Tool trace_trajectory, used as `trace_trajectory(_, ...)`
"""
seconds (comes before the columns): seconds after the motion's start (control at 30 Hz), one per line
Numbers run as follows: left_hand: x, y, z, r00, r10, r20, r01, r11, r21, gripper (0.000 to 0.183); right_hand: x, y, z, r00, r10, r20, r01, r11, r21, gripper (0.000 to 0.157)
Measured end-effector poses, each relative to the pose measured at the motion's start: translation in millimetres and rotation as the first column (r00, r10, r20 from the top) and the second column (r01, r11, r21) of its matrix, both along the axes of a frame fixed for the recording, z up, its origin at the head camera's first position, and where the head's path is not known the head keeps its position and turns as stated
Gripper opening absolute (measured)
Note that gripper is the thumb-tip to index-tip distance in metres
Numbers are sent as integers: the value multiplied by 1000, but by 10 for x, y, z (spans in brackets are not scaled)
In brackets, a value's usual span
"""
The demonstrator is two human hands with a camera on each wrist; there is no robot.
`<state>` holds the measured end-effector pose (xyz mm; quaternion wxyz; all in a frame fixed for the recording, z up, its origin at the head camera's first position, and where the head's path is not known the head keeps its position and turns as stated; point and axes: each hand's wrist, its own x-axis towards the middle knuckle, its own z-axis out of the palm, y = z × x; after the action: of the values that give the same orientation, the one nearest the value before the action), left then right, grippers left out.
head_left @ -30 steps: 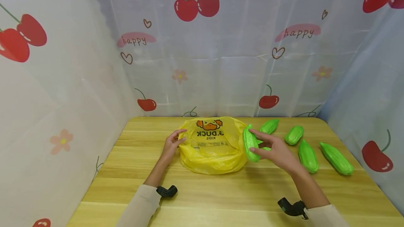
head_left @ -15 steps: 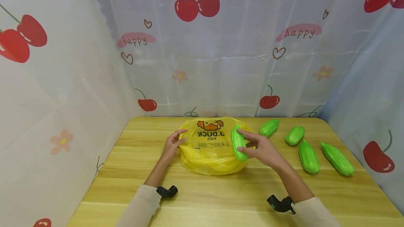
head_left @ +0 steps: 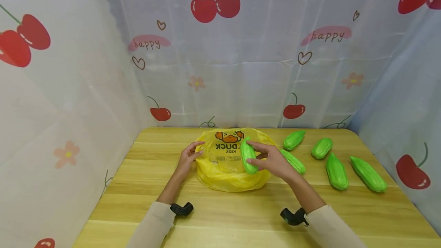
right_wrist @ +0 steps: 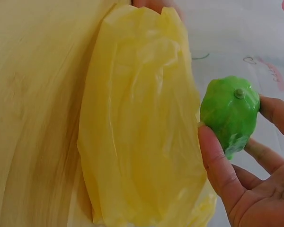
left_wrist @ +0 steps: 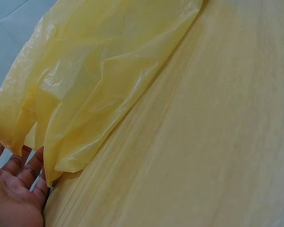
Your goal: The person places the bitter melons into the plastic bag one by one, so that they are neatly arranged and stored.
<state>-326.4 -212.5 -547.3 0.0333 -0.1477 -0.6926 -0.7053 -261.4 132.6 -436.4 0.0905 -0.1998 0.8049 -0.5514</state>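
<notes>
A yellow plastic bag (head_left: 234, 181) with a duck print stands on the wooden table, its mouth facing up. My left hand (head_left: 187, 158) holds the bag's left rim; in the left wrist view its fingers (left_wrist: 31, 168) go partly behind the plastic. Between thumb and fingers, my right hand (head_left: 273, 162) grips a green bitter melon (head_left: 248, 157) over the right part of the bag's mouth. The right wrist view shows this melon (right_wrist: 232, 111) end-on, close to the bag's rim (right_wrist: 191, 94).
Several more bitter melons lie on the right half of the table, among them one (head_left: 293, 160) near my right hand, one (head_left: 337, 171) farther right and one (head_left: 368, 174) at the right edge. A cherry-print curtain (head_left: 237, 75) surrounds the table (head_left: 220, 217) behind and on both sides.
My right hand has carried the bitter melon leftward, from beside the bag to over its mouth. Another melon behind that hand has come into fuller view. The left hand stays put.
</notes>
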Motion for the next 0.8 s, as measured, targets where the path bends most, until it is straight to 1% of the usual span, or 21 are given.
trace_trajectory(0.13,-7,-7,5,1000,-9,11,9,1000,-5,41,-30,-96,-22,1000,15,-8,-15,1000,8,67)
trace_trajectory(0.23,-10,-13,10,1000,-17,17,17,1000,-17,42,-54,-168,-34,1000,11,-8,-11,1000,12,67)
trace_trajectory(0.4,-9,-14,13,1000,-24,17,25,999,-24,42,-104,-284,-48,1000,5,24,-5,1000,4,68)
trace_trajectory(0.63,0,-15,0,1000,-8,6,8,1000,1,42,-168,-422,-83,999,32,34,-32,999,7,68)
trace_trajectory(0.8,-5,-10,-8,1000,-4,-10,4,1000,1,42,-231,-515,-123,999,10,52,-11,1000,13,67)
